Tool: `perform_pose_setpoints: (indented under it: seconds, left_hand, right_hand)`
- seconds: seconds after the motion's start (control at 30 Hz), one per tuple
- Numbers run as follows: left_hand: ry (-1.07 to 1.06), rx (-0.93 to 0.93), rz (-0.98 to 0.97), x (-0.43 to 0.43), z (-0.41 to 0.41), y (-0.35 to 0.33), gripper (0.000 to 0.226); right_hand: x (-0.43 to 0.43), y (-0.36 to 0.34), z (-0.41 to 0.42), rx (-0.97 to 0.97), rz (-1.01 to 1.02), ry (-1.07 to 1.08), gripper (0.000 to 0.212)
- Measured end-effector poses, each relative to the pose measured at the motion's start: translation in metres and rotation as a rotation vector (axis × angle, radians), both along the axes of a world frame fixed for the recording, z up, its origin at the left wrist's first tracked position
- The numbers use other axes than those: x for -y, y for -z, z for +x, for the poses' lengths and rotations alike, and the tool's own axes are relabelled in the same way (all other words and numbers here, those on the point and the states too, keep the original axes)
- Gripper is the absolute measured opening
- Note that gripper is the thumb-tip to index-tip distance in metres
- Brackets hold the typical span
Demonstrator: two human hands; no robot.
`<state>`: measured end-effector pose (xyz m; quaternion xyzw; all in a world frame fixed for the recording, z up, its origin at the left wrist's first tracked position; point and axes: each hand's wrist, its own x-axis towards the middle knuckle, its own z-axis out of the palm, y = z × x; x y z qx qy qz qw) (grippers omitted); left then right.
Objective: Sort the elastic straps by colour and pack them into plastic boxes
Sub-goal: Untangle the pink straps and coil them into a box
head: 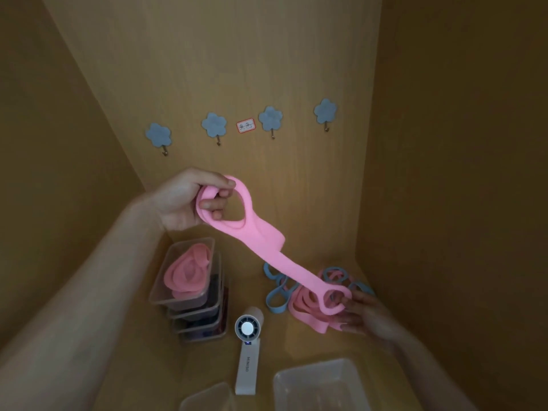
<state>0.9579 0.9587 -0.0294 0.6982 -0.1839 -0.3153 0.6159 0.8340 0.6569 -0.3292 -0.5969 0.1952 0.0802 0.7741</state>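
Item: pink strap (275, 250), elastic, with a loop at each end. Held in the air above and behind the handheld fan (247, 351), it runs taut on a slant from up and left of the fan down to its right.

Left hand (189, 200): raised above and left of the fan. Grip closed on the strap's upper loop, fingers curled through it and thumb on top.

Right hand (367, 317): low, right of the fan, near the shelf (296, 348). Grip closed on the strap's lower loop, fingertips hooked in it; dim light hides finer detail.

Loose pile of straps (305, 312): pink and blue mixed, on the shelf just right of and behind the fan, under the right hand's fingers.

Stack of plastic boxes (195, 315): clear, just left of and behind the fan. The top box (157, 289) holds coiled pink straps; the lower boxes hold darker contents, colour unclear.

Open plastic box (314, 369): clear, in front and to the right of the fan.

Second clear box (207, 397): in front and slightly left of the fan, cut off by the frame edge.

Fan: white handle, round head, lying on the shelf.

Back wall, far behind the fan: four blue flower hooks (214, 126) in a row, with a small red-edged label (245, 125) between the middle two.
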Motion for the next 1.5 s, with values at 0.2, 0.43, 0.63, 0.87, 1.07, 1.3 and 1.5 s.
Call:
perform_pose_setpoints:
  seconds: [0.2, 0.43, 0.63, 0.87, 1.07, 1.3, 1.5]
  left_hand:
    - [0.219, 0.093, 0.125, 0.011, -0.01, 0.003, 0.049]
    - [0.451, 0.151, 0.195, 0.02, -0.017, 0.007, 0.033]
    - [0.533, 0.226, 0.233, 0.031, -0.028, 0.003, 0.022]
    - [0.261, 0.367, 0.121, 0.02, -0.018, 0.0, 0.023]
    - [0.285, 0.359, 0.079, 0.011, -0.013, -0.011, 0.043]
    - [0.082, 0.581, 0.362, 0.013, -0.008, -0.003, 0.026]
    - [-0.103, 0.749, 0.521, 0.02, -0.006, 0.01, 0.011]
  right_hand:
    - [-0.003, -0.007, -0.001, 0.051, -0.047, 0.044, 0.013]
    - [-0.006, -0.045, 0.01, 0.119, 0.227, 0.019, 0.023]
    - [-0.013, -0.068, 0.02, 0.205, -0.163, -0.088, 0.036]
    - [-0.02, -0.063, 0.02, 0.094, -0.373, -0.298, 0.028]
    - [-0.016, -0.052, 0.009, 0.002, -0.395, -0.397, 0.036]
    - [-0.006, -0.056, 0.005, -0.03, -0.403, -0.423, 0.041]
    - [-0.006, -0.058, 0.005, -0.034, -0.494, -0.5, 0.039]
